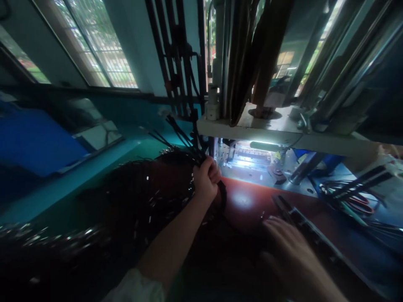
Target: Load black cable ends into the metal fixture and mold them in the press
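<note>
My left hand [208,178] is closed around a bundle of thin black cables [179,132], whose loose ends fan out up and to the left. Part of the bundle curves down below the fist at the edge of a reddish-orange work surface [248,199]. To the right, my right hand [288,239] is blurred by motion, with its fingers stretched out and apart. No object shows in it. Beside it lies a long dark bar [315,235] with small fittings along it. Shadow hides what is beneath its palm.
Ahead stands a press-like machine with a pale plate [277,134] above a brightly lit metal fixture [252,157]. Scissors with red handles [357,205] and more cables lie at the right. Dark, glinting heaps of cable [126,197] fill the left, near a blue box [40,138].
</note>
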Tool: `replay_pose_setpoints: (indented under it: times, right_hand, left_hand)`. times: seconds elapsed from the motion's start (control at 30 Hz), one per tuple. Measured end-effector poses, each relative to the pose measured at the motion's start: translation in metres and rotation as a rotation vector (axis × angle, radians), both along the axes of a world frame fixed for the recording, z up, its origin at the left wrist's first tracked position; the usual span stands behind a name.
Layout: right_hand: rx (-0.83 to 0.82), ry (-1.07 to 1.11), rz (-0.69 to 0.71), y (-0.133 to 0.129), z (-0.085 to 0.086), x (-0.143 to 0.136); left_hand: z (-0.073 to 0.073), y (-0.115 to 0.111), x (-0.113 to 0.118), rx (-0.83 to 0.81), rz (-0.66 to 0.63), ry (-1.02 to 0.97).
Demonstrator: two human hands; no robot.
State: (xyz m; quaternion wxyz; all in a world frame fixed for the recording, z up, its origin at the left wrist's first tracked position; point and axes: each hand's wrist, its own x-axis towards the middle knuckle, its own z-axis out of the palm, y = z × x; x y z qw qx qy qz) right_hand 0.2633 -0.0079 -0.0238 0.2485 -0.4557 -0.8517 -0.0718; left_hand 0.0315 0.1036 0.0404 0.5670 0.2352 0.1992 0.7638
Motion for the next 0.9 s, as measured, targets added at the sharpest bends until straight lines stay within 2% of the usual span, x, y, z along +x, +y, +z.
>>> replay_pose_setpoints:
  times: [0.1, 0.17, 0.23, 0.37, 0.47, 0.53, 0.6, 0.7, 0.77, 0.8, 0.87, 0.9]
  right_hand:
    - [-0.149, -0.141, 0.110, 0.017, -0.008, -0.065]
    - [-0.269, -0.154, 0.129, 0.028, -0.013, -0.083]
    - [-0.328, -0.083, 0.153, 0.036, -0.017, -0.083]
    - [-0.202, 0.132, 0.212, 0.040, -0.019, -0.070]
    - [-0.139, 0.137, 0.245, 0.037, -0.022, -0.071]
    - [-0.136, 0.095, 0.255, 0.036, -0.024, -0.078]
    - [-0.117, 0.052, 0.241, 0.036, -0.023, -0.084]
    - [-0.053, -0.013, 0.180, 0.035, -0.014, -0.073]
    - [-0.025, -0.074, 0.129, 0.029, -0.005, -0.045]
    - [-0.031, -0.109, 0.096, 0.025, -0.003, -0.025]
    - [-0.052, -0.149, -0.014, 0.012, -0.002, 0.020]
    - [-0.097, -0.148, -0.130, 0.003, -0.004, 0.042]
  left_hand:
    - [0.010, 0.004, -0.006, 0.019, 0.036, 0.020]
    - [0.021, 0.012, -0.016, 0.047, 0.074, 0.028]
    - [0.035, 0.024, -0.033, 0.074, 0.130, 0.020]
    - [0.065, 0.063, -0.082, 0.081, 0.276, -0.025]
    - [0.073, 0.099, -0.120, -0.006, 0.429, 0.009]
    - [0.063, 0.120, -0.138, -0.208, 0.555, 0.142]
    - [0.041, 0.133, -0.146, -0.485, 0.619, 0.342]
    - [-0.004, 0.135, -0.149, -0.731, 0.538, 0.532]
    - [-0.028, 0.127, -0.152, -0.808, 0.470, 0.631]
    - [-0.035, 0.122, -0.155, -0.838, 0.448, 0.692]
    - [-0.038, 0.113, -0.159, -0.859, 0.436, 0.796]
    - [-0.036, 0.107, -0.159, -0.842, 0.435, 0.852]
